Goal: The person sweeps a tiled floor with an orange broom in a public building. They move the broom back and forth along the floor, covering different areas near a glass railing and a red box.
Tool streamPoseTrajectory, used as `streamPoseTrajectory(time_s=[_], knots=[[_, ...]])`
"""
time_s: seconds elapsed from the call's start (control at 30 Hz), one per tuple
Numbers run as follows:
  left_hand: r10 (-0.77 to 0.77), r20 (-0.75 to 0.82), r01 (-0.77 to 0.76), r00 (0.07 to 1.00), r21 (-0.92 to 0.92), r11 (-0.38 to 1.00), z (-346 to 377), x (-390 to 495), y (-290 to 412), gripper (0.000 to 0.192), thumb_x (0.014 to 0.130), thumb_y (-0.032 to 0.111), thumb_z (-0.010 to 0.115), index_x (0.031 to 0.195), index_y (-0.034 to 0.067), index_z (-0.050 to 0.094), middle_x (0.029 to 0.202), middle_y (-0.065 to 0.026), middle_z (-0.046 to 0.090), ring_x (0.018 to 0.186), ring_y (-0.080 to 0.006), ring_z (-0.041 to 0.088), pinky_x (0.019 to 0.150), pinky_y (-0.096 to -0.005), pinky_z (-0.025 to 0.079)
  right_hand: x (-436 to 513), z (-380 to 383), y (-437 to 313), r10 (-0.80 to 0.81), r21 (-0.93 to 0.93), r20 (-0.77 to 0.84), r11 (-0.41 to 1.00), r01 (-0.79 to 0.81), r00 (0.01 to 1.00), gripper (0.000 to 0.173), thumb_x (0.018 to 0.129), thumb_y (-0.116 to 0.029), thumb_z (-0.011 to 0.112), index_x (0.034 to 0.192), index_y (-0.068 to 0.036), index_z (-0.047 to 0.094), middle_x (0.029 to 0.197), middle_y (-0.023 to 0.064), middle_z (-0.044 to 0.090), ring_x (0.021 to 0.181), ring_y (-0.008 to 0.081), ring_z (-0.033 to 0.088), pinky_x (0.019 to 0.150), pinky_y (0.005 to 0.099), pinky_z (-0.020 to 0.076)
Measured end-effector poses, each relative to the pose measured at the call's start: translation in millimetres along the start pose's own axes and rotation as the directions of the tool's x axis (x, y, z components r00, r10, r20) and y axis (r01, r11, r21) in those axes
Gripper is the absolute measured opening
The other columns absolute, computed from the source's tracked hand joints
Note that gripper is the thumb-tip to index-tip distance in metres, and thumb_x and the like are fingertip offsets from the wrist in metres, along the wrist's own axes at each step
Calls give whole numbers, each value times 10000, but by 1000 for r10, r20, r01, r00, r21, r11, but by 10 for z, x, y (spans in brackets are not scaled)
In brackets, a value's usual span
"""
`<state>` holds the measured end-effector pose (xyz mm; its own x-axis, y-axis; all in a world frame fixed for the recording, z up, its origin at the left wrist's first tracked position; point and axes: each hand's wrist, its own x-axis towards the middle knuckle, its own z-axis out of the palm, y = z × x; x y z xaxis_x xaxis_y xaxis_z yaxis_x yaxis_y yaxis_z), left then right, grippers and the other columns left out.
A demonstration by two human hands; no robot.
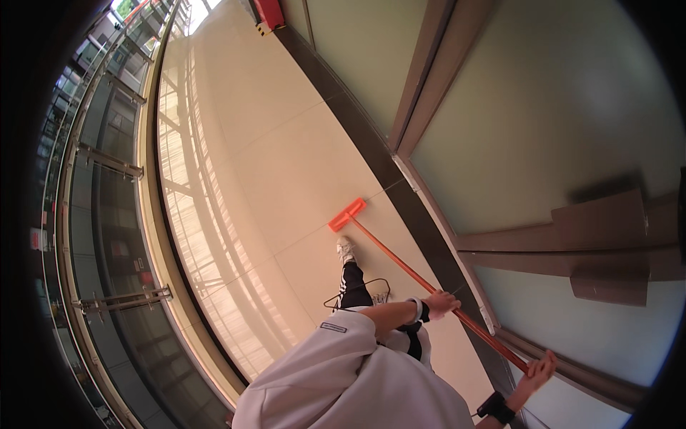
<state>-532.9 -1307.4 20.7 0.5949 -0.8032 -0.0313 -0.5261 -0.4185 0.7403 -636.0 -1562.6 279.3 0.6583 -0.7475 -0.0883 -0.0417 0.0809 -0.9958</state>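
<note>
A broom or floor brush with an orange head [347, 214] and a long red-orange handle [399, 261] rests head-down on the tiled floor, just ahead of my white shoe [344, 249]. My left hand [442, 305] grips the handle partway up, below a wrist wearing a light band and a black band. Near the handle's upper end, at the lower right, is my right hand [540, 365], its fingers around the shaft and a black device strapped at the wrist. A thin wire-like loop [387, 284] shows beside my leg.
Frosted glass doors [353, 64] in brown frames run along the right, with a dark floor border [375, 145] at their foot. A glass railing with metal brackets [110, 161] lines the left. Far ahead stands a red object [269, 13] by black-and-yellow striped marking.
</note>
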Motion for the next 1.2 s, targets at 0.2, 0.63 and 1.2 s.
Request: streamPoseTrajectory(time_s=[0.2, 0.63, 1.2], knots=[[-193, -105, 200, 976, 62, 978, -431, -499, -976, 496, 618, 72, 659, 1068, 30, 454, 1007, -135, 509, 993, -322, 501, 878, -429, 388, 17, 1060, 554, 103, -14, 253, 995, -103, 962, 143, 904, -131, 444, 904, -46, 559, 496, -44, 230, 374, 44, 239, 423, 217, 337], [-551, -188, 579, 813, 163, 799, -886, -1086, -1554, 502, 618, 126, 679, 1064, 36, 465, 1050, -123, 523, 1082, -303, 476, 929, -411, 366, -133, 2044, 1026, 213, 52, 530, 958, -281, 821, 136, 915, -131, 461, 922, -64, 579, 498, -55, 244, 366, 45, 221, 404, 230, 309], [-708, -273, 699, 651, -147, 699, -1370, -1412, -2234, 397, 580, 98, 675, 953, 76, 544, 965, -140, 581, 963, -321, 558, 835, -427, 455, 441, 3830, 1196, 218, -112, 681, 975, -194, 699, 144, 918, -107, 472, 911, -27, 592, 543, -56, 252, 388, 26, 233, 357, 194, 237]])
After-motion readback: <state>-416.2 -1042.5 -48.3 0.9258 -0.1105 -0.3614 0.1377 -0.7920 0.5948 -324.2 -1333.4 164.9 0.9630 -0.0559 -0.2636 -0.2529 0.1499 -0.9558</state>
